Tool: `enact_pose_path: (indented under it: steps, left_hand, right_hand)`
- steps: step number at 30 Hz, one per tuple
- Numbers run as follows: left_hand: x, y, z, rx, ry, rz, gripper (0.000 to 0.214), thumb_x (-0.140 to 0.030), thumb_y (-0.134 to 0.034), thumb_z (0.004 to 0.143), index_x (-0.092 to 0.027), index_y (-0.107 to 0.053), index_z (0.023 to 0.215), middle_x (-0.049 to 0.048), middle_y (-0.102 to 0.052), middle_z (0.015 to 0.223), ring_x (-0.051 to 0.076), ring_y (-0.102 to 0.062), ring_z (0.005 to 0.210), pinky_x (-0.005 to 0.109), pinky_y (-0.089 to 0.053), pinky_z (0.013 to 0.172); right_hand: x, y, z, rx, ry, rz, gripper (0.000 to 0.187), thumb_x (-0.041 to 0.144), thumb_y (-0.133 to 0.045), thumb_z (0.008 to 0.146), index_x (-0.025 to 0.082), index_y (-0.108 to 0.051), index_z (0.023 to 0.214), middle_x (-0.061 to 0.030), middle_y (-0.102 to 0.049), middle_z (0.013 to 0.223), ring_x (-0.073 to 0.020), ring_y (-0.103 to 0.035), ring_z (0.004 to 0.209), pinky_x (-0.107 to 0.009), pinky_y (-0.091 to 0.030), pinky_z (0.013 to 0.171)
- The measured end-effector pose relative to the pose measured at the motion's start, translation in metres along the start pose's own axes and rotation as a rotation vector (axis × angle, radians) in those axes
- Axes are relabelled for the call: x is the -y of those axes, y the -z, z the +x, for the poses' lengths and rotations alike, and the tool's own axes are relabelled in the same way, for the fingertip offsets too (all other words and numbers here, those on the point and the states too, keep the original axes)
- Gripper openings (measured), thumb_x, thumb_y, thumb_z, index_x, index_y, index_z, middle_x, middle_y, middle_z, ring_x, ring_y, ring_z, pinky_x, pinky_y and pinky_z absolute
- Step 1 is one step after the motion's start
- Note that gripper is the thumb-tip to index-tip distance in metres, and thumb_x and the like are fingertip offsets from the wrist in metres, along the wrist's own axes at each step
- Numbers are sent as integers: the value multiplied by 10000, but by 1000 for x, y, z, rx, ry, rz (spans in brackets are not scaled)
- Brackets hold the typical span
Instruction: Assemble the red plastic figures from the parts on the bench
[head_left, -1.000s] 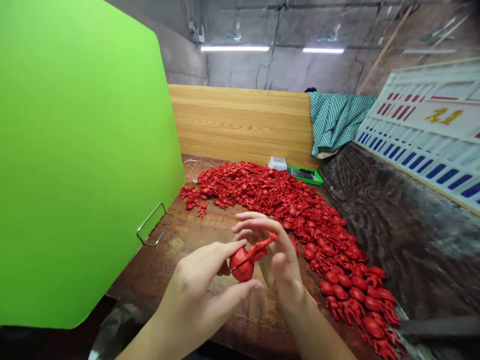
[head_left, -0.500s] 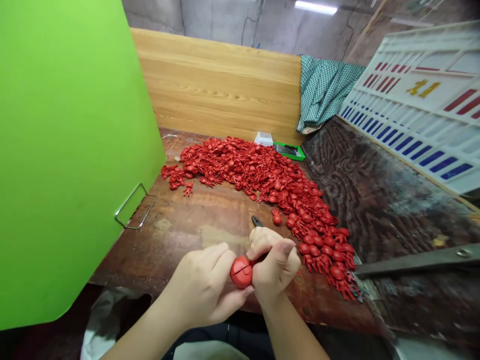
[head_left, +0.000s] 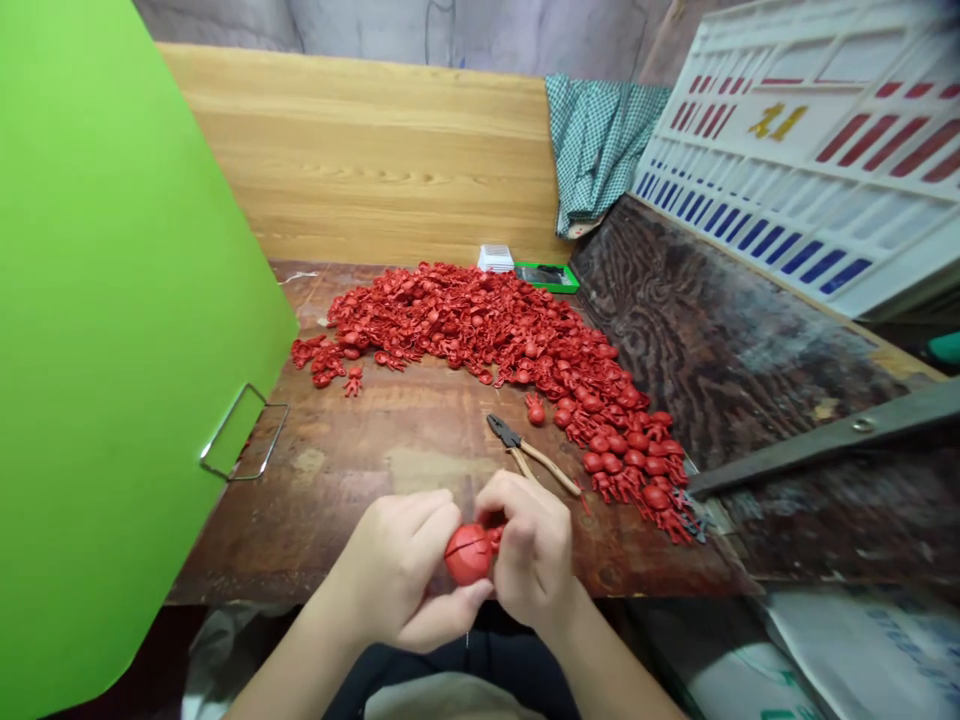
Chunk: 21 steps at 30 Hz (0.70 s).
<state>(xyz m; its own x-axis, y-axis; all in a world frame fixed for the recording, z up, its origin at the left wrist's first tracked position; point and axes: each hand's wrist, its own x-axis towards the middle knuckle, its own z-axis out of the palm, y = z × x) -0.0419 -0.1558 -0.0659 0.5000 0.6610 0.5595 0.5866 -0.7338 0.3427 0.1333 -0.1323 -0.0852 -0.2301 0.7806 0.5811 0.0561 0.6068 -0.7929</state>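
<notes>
Firstly, a green panel stands at far left against a scarred wooden workbench. Left hand and right hand are together, clamped on a round red moulded crab figure held over the bench's near edge. Beyond the right hand lie tan-handled pliers, with a large heap of matching red figures further back and to the right.

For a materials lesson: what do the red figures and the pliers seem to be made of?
The red figures look like moulded plastic or resin: matt, evenly coloured, without grain. The pliers' head looks like dark steel; the tan handles are perhaps plastic-coated.
</notes>
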Motion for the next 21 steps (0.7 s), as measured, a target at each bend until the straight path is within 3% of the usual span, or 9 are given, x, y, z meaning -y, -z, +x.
enact_pose_path:
  steps: [2, 4, 7, 12, 15, 17, 19, 21]
  left_hand:
    - [0, 9, 3, 118, 36, -23, 331, -457, -457, 1054, -240, -457, 804, -8, -532, 683, 169, -487, 560, 336, -295, 521]
    - [-1, 15, 6, 218, 34, -16, 416, -533, -390, 1092, -234, -479, 817, 4, -572, 709, 179, -510, 571, 342, -313, 537]
    - [-3, 9, 7, 280, -19, -35, 556, -602, -208, 1121, -231, -508, 836, 12, -584, 720, 191, -502, 569, 356, -326, 550]
    - [-4, -13, 5, 169, -121, -50, 602, -540, -122, 1133, -230, -503, 784, 14, -505, 677, 191, -431, 570, 362, -297, 542]
    - [-7, -17, 6, 105, -202, -86, 590, -478, -125, 1137, -239, -449, 707, 9, -447, 639, 187, -373, 559, 372, -264, 533]
    - [-8, -17, 6, 50, -241, -107, 583, -468, -141, 1138, -247, -418, 675, 1, -397, 612, 189, -318, 547, 380, -229, 526]
    - [-10, -19, 5, -16, -216, -141, 556, -473, -184, 1137, -247, -433, 694, -1, -395, 618, 190, -310, 554, 379, -220, 530]
    - [-12, -23, 3, -81, -102, -219, 498, -492, -235, 1131, -236, -497, 793, 26, -505, 718, 190, -411, 611, 362, -303, 559]
  right_hand:
    - [1, 18, -1, 209, 78, -119, 591, 684, -360, 1104, 204, -653, 922, -44, -629, 757, -190, -550, 669, -343, -362, 653]
    - [2, 33, -5, 365, -14, -108, 667, 799, -403, 1038, 194, -678, 975, -48, -667, 792, -192, -582, 694, -328, -382, 662]
    - [3, 47, -14, 483, -193, -30, 694, 849, -456, 990, 194, -684, 962, -32, -669, 797, -178, -585, 699, -301, -385, 656]
    - [10, 52, -32, 437, -315, 64, 655, 852, -650, 883, 198, -671, 907, 15, -625, 750, -148, -539, 667, -274, -367, 627]
    - [19, 52, -42, 456, -347, 102, 615, 815, -724, 851, 207, -636, 821, 26, -608, 715, -140, -524, 641, -276, -350, 605]
    - [24, 51, -47, 439, -344, 142, 583, 785, -748, 859, 210, -653, 875, 16, -634, 741, -147, -547, 656, -275, -369, 610]
    - [27, 49, -50, 422, -334, 181, 542, 743, -728, 912, 211, -668, 998, -3, -661, 805, -162, -582, 700, -274, -414, 640]
    - [29, 47, -53, 430, -332, 215, 471, 671, -668, 984, 212, -646, 1082, -16, -665, 868, -169, -600, 739, -272, -455, 671]
